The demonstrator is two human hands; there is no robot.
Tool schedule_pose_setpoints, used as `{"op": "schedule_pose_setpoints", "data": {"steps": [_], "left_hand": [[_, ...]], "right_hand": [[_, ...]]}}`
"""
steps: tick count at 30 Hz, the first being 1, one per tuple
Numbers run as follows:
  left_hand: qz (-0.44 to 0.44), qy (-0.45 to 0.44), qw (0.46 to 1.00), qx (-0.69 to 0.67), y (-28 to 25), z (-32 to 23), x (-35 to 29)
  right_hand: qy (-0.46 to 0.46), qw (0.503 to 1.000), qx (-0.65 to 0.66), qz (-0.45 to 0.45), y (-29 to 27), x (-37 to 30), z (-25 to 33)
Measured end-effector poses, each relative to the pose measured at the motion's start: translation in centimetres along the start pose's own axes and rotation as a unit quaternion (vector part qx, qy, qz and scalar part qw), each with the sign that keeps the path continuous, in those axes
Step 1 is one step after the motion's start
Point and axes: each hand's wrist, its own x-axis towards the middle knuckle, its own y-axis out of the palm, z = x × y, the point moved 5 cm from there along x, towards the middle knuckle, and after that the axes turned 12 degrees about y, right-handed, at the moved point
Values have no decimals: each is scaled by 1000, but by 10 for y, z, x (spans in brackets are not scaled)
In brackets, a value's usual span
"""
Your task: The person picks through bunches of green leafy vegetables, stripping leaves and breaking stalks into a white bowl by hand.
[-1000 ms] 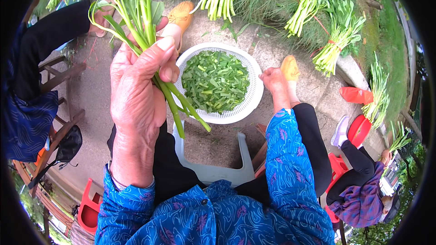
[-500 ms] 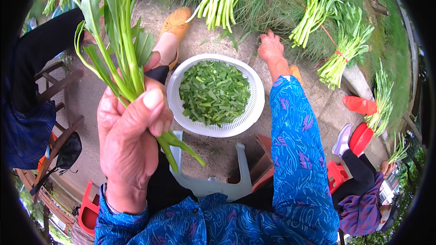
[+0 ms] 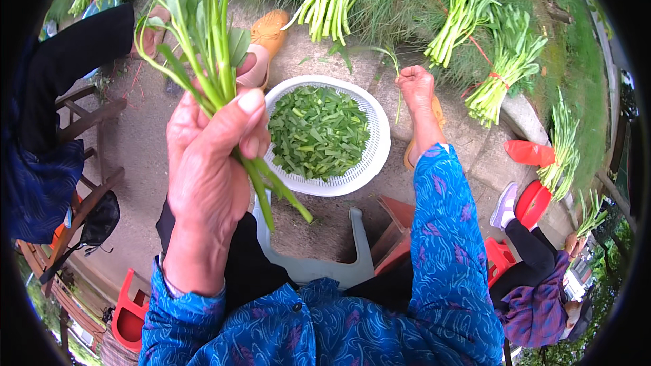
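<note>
View from the head camera, both hands at work. The left hand [image 3: 213, 156] pinched a bunch of leafy stems [image 3: 220, 68] between thumb and curled fingers; its lower ends overlapped, in this view, the near left edge of a white basket [image 3: 377, 146]. The basket, holding chopped greens [image 3: 319, 132], lay on the paving [image 3: 468, 152]. The right hand [image 3: 416, 87], beyond the basket's upper right edge, had its fingertips pressed together, apparently on a thin stem [image 3: 399, 105] (the contact itself was too small to resolve fully). Judged from that grip, the thin stem could slip or snap if tugged, since only fingertips seemed to hold it; the bunch could shed outer stems if the left thumb loosened, as its tops splayed above the fist. Compared with the frame half a second earlier, the right hand had drawn back slightly from the grass [image 3: 380, 17] at the paving's far edge, and the thin stem showed where none could be made out before. The left hand kept its pinch but appeared higher and farther right.
</note>
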Motion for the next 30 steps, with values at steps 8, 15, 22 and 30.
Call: {"op": "schedule_pose_setpoints", "data": {"steps": [8,15,22,30], "left_hand": [[11,3,998,-64,-4,8,5],[65,14,996,-54,-5,21,-13],[125,-27,992,-1,0,25,-80],[155,49,980,117,13,-3,-131]], "right_hand": [[123,894,335,272,-64,-98,83],[26,857,432,280,-116,-213,142],[-35,819,473,323,-105,-271,147],[-36,725,552,411,-107,-291,153]]}}
